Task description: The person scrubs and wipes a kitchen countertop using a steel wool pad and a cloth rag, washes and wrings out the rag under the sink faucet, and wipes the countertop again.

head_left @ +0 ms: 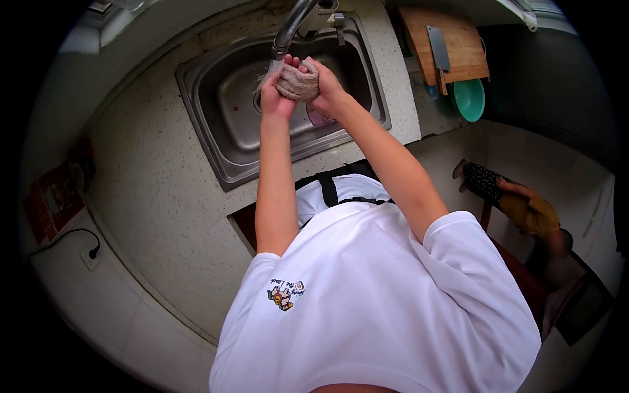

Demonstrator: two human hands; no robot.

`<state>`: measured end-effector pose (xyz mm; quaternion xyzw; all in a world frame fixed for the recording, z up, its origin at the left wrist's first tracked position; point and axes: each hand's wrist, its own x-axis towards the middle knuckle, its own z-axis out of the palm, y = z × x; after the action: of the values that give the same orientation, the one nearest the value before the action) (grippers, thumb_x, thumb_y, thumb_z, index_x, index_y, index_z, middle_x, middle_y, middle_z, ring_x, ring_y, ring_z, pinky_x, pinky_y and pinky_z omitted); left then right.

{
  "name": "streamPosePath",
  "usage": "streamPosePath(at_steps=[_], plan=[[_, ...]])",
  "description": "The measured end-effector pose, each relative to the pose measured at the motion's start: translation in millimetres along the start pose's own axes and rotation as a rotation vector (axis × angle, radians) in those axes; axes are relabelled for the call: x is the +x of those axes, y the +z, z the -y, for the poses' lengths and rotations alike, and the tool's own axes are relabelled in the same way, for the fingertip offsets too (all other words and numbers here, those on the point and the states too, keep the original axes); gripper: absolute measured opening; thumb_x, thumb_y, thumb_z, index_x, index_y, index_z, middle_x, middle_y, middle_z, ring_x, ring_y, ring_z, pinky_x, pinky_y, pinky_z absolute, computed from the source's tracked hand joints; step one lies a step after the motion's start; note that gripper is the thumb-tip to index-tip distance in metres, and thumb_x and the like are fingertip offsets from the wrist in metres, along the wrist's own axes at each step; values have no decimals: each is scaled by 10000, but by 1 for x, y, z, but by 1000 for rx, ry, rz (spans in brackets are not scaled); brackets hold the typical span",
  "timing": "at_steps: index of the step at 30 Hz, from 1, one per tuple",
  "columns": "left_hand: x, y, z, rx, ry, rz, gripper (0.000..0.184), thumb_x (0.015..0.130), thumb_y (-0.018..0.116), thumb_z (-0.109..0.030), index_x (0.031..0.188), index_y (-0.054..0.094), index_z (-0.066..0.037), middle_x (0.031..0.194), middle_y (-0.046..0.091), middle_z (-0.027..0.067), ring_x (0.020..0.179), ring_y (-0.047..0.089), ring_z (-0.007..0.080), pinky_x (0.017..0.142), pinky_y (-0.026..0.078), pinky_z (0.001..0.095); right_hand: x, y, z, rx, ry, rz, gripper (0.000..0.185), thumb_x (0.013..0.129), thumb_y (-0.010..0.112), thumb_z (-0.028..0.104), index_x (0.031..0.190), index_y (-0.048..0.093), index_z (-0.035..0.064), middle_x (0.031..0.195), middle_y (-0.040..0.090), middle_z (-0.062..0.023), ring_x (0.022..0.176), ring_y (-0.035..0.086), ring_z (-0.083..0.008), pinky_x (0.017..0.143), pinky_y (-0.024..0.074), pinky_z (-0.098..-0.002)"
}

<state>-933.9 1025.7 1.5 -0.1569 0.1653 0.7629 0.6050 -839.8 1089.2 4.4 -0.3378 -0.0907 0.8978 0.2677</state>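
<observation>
A wet-looking greyish-beige cloth (298, 82) is bunched between my two hands, just under the faucet (284, 40). My left hand (274, 97) cups it from the left, and water from the spout runs over that hand's fingers. On the other side my right hand (326, 90) is wrapped round the cloth, fingers curled over its top. Both hands are above the stainless steel sink (236, 141). Beneath my right wrist, a pinkish thing (319, 118) lies in the basin, partly hidden by the hand.
A cleaver (438, 49) rests on a wooden cutting board (468, 49) at the right, with a green bowl (469, 101) beside it. The speckled counter (151, 131) stretches left of the sink. Another person (531, 209) is behind at the right. A plug (94, 253) sits in a wall socket.
</observation>
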Motion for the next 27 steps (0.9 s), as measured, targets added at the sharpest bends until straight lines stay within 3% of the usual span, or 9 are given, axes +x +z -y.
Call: streamPosePath(at_steps=[3, 4, 5, 7, 8, 11, 21, 23, 27], plan=[[28, -26, 8, -123, -55, 68, 234, 859, 527, -88, 1074, 522, 3, 946, 615, 89, 949, 577, 245, 909, 457, 388, -15, -11, 20, 15, 68, -45, 202, 942, 457, 280, 846, 503, 107, 740, 562, -15, 691, 556, -165, 699, 487, -326], [23, -11, 14, -57, -9, -22, 171, 857, 526, -84, 1006, 516, -2, 835, 588, 70, 848, 569, 217, 842, 476, 353, -22, -9, 26, 8, 76, -42, 202, 942, 457, 280, 846, 503, 107, 740, 562, -15, 691, 556, -165, 699, 487, -326], [30, -17, 17, -62, -2, -19, 171, 857, 526, -84, 1006, 516, -2, 835, 588, 70, 848, 569, 217, 842, 476, 353, -30, -7, 31, -41, 59, -65, 209, 943, 454, 286, 841, 499, 109, 740, 564, -19, 694, 559, -170, 697, 488, -329], [36, -23, 25, -313, -57, 33, 81, 862, 514, -80, 907, 504, -14, 740, 540, 52, 751, 537, 188, 753, 476, 318, -38, -7, 42, -96, 45, -91, 217, 944, 451, 293, 836, 496, 111, 740, 565, -23, 698, 561, -175, 695, 488, -333], [37, -21, 30, -267, -17, -57, 115, 871, 508, -137, 836, 484, -30, 704, 502, 40, 678, 499, 161, 670, 451, 287, -41, -11, 46, -109, 61, -123, 227, 946, 447, 298, 824, 493, 112, 739, 565, -25, 700, 562, -180, 693, 488, -334], [35, -24, 33, -374, -56, -75, 182, 873, 495, -205, 812, 482, -34, 702, 498, 45, 640, 490, 156, 614, 437, 276, -55, -6, 54, -151, 96, -179, 239, 950, 443, 308, 812, 485, 117, 740, 558, -22, 705, 558, -183, 685, 483, -336], [31, -26, 6, -260, 132, -300, 285, 852, 520, -327, 773, 480, -56, 635, 464, 39, 566, 451, 157, 569, 407, 269, -76, 5, 64, -264, 96, -229, 258, 927, 497, 319, 786, 491, 103, 714, 507, -1, 661, 511, -129, 637, 445, -296], [29, -36, -15, -245, 300, -317, 312, 846, 545, -364, 781, 481, -65, 658, 467, 56, 564, 443, 165, 540, 394, 273, -81, 15, 72, -553, -7, -267, 273, 914, 522, 326, 784, 513, 86, 704, 499, 4, 637, 491, -98, 606, 418, -251], [25, -53, -42, -296, 261, -169, 342, 854, 537, -428, 817, 488, -91, 620, 391, 2, 525, 381, 141, 479, 354, 284, -72, 32, 63, -557, -82, -279, 281, 905, 539, 334, 790, 528, 77, 711, 505, 2, 634, 483, -83, 590, 403, -232]])
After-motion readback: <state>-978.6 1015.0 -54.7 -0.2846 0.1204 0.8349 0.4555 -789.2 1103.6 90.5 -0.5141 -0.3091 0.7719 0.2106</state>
